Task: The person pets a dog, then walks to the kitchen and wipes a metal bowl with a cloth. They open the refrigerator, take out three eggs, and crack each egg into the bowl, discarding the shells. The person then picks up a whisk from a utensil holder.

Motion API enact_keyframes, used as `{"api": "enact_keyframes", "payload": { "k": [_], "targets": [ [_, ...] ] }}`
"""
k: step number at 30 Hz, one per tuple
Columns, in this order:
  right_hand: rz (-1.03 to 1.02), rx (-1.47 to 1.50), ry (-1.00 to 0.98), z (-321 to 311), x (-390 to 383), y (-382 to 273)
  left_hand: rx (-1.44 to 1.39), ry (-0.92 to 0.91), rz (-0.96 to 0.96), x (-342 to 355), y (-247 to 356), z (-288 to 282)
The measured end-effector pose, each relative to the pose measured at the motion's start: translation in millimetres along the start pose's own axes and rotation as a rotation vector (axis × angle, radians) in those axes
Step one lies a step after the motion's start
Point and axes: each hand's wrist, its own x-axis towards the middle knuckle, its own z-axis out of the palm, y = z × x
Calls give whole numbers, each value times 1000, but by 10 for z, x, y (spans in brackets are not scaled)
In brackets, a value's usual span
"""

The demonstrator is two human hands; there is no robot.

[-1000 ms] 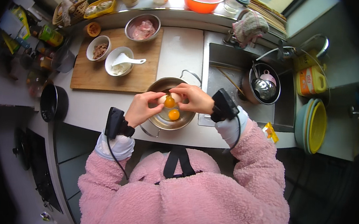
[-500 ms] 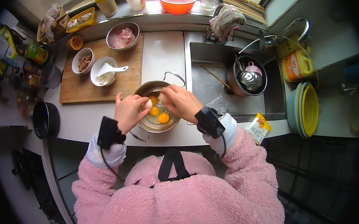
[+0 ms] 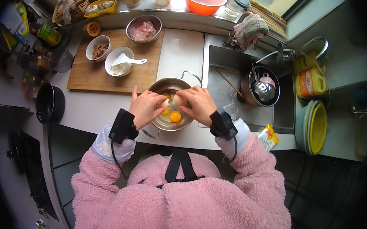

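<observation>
My left hand (image 3: 145, 107) pinches a pale eggshell half (image 3: 163, 103) over a round metal pot with two loop handles (image 3: 186, 125). My right hand (image 3: 201, 105) grips the other eggshell half (image 3: 179, 101) in its fingertips. The two shell pieces are close together but apart. Clear egg white lies in the pot with yellow yolks, one of them whole and plain to see, a yolk (image 3: 175, 116) near the front. The others are partly hidden beneath my fingers and the shells. A black device with a cable is strapped on each of my wrists.
Left of the pot, a wooden cutting board (image 3: 82, 76) carries bowls of meat and a white bowl (image 3: 118, 71) with a white spoon. To the right is a metal sink (image 3: 224, 52) with a dark pot (image 3: 243, 91). A small yellow-white packet (image 3: 268, 137) lies at the counter's front edge.
The whole view has shifted, so the counter shows further right and slightly higher. My hands stay over the pot, each still with its eggshell half.
</observation>
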Motion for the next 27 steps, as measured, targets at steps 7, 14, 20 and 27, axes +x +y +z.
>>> {"api": "enact_keyframes", "payload": {
  "k": [7, 14, 20, 27],
  "targets": [
    [8, 184, 102, 93, -23, 42, 56, 231, 16, -48, -87, 159],
    [-24, 167, -14, 107, -19, 71, -55, 237, -83, -179, -17, 105],
    [49, 370, 99, 156, -59, 73, -111, 190, -127, -227, -26, 101],
    [76, 329, -144, 208, -63, 99, -205, 247, -94, -267, -45, 139]
  ]
}}
